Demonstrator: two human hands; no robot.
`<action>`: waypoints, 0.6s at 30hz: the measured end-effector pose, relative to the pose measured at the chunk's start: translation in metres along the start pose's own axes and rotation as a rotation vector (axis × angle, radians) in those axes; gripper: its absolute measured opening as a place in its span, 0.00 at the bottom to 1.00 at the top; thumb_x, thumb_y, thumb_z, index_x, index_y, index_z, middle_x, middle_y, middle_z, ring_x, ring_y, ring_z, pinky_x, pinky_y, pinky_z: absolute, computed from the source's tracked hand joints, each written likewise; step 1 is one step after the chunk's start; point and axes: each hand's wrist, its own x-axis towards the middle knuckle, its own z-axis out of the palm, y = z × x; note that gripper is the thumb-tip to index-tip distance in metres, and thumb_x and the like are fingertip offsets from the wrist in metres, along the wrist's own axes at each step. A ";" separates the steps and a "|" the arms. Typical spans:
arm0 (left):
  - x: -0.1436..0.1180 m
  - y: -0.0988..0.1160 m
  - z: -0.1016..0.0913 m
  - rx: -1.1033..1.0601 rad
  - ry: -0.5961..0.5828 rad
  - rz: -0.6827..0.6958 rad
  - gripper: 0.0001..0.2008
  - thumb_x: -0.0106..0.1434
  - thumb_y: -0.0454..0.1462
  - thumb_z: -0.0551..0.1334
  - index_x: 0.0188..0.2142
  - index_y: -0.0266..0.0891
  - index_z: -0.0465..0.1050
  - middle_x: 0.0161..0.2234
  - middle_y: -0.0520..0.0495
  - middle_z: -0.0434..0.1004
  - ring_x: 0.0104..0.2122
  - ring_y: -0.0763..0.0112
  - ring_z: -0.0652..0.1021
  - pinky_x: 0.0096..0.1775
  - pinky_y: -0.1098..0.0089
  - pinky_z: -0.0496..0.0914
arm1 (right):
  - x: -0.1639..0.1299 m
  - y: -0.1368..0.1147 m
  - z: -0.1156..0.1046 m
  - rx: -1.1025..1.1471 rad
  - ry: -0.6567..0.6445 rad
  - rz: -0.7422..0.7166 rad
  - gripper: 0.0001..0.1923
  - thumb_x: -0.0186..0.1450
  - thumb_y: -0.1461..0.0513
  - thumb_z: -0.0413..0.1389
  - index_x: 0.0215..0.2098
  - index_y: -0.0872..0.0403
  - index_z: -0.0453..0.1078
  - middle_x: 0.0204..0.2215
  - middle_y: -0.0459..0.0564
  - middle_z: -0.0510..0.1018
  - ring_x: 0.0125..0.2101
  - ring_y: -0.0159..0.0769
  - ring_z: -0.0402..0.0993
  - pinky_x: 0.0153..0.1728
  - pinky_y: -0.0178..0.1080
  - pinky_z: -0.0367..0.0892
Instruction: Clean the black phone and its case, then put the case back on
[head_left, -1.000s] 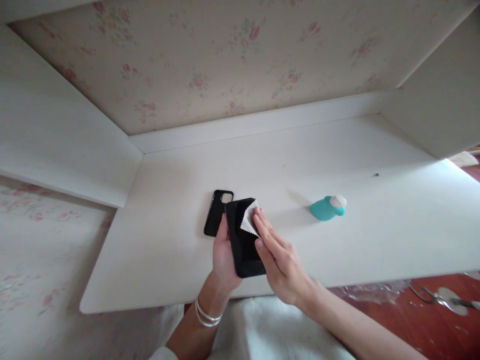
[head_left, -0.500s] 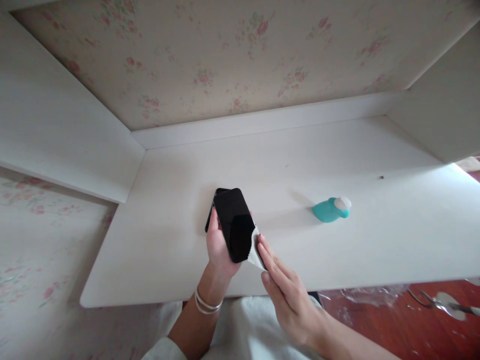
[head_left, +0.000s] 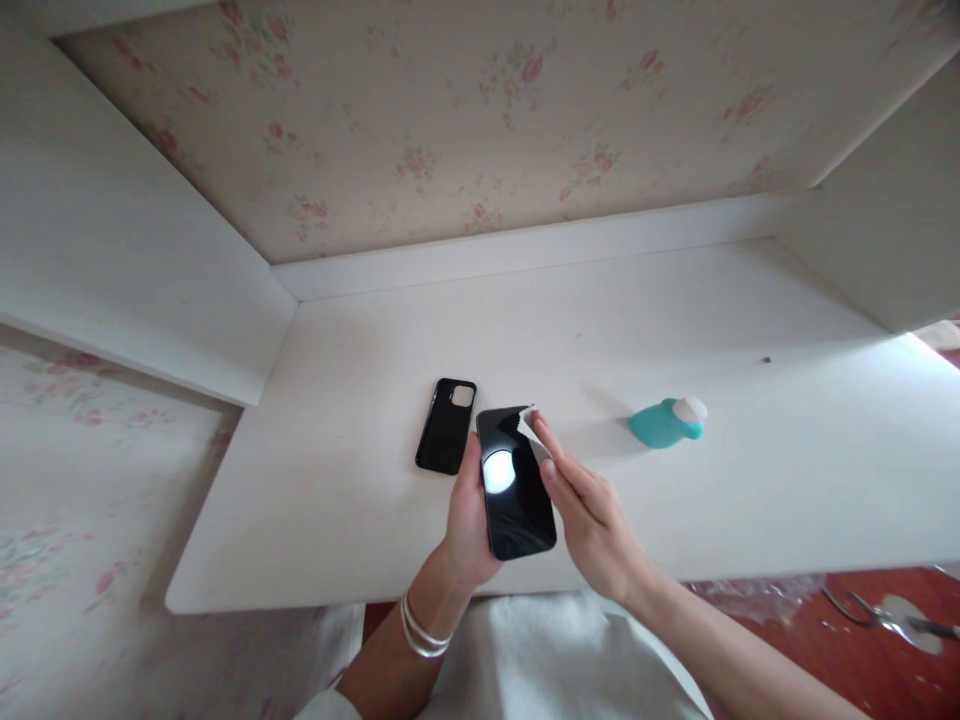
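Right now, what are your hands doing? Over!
Left hand holds phone, screen up. Right hand presses white cloth on its top corner. Phone case alongside, teal bottle off right; neither in the way.

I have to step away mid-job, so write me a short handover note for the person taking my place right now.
Left hand: grips the black phone from below, screen up, over the near part of the white desk.
Right hand: fingers flat, pressing a small white cloth on the phone's top right corner.
Nearby: the empty black case lies on the desk just left of the phone; a teal bottle lies on its side to the right.
Done: case is off, cloth is on the screen.
Left: probably finish wiping the screen, then refit the case.
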 end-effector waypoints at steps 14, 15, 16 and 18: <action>0.001 -0.005 -0.016 0.103 0.122 -0.153 0.27 0.65 0.55 0.59 0.47 0.33 0.76 0.36 0.40 0.81 0.38 0.58 0.81 0.43 0.60 0.74 | 0.043 -0.019 -0.016 -0.378 -0.169 -0.232 0.18 0.75 0.59 0.43 0.52 0.57 0.71 0.53 0.57 0.77 0.52 0.43 0.74 0.54 0.47 0.71; 0.002 -0.005 -0.014 0.080 0.120 -0.164 0.26 0.65 0.54 0.59 0.47 0.33 0.75 0.36 0.40 0.81 0.37 0.59 0.81 0.43 0.61 0.74 | 0.044 -0.020 -0.015 -0.399 -0.201 -0.299 0.18 0.75 0.61 0.43 0.51 0.58 0.71 0.53 0.58 0.77 0.53 0.43 0.74 0.54 0.46 0.71; 0.002 -0.005 -0.012 0.046 0.122 -0.162 0.25 0.66 0.52 0.58 0.47 0.33 0.75 0.35 0.41 0.81 0.36 0.61 0.81 0.43 0.63 0.74 | 0.044 -0.020 -0.015 -0.422 -0.234 -0.366 0.17 0.75 0.62 0.43 0.50 0.58 0.71 0.52 0.58 0.77 0.54 0.42 0.73 0.55 0.46 0.71; 0.003 -0.004 -0.006 -0.063 0.136 -0.112 0.19 0.70 0.47 0.55 0.46 0.34 0.75 0.33 0.45 0.80 0.33 0.67 0.80 0.42 0.68 0.74 | 0.045 -0.019 -0.014 -0.477 -0.302 -0.487 0.16 0.74 0.64 0.43 0.48 0.59 0.72 0.49 0.58 0.78 0.56 0.43 0.71 0.58 0.48 0.69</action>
